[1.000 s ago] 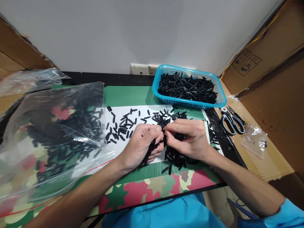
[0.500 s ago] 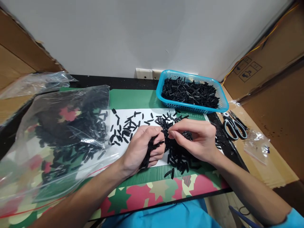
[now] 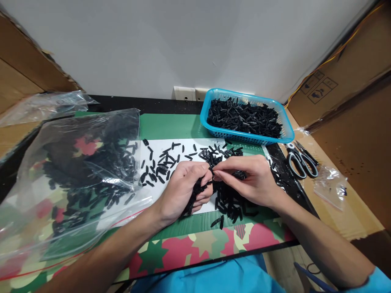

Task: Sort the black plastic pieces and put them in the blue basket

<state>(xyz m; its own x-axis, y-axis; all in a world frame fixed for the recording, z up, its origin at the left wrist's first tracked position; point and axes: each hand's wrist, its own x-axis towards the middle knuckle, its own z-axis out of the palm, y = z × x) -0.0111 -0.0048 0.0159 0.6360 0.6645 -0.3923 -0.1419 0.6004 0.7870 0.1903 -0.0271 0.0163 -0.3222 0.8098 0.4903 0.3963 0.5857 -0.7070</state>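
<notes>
Left hand (image 3: 183, 187): curled round a clump of black pieces (image 3: 195, 194), thumb over the bent index finger
Right hand (image 3: 250, 179): thumb and index tips drawn close together beside the left thumb; I cannot tell whether they pinch a piece
Pile (image 3: 230, 203): loose black pieces under and around the right hand
Scattered pieces (image 3: 164, 167): on the white sheet (image 3: 156, 194), beyond the left hand
Green mat (image 3: 171, 124): beneath the sheet, its near edge patterned in red and cream
Clear bag (image 3: 113, 177): left of the sheet, dark pieces showing through
Blue basket (image 3: 244, 137): behind the right hand, heaped with black pieces
Scissors (image 3: 301, 165): right of the basket, near a small plastic bag (image 3: 330, 189)
</notes>
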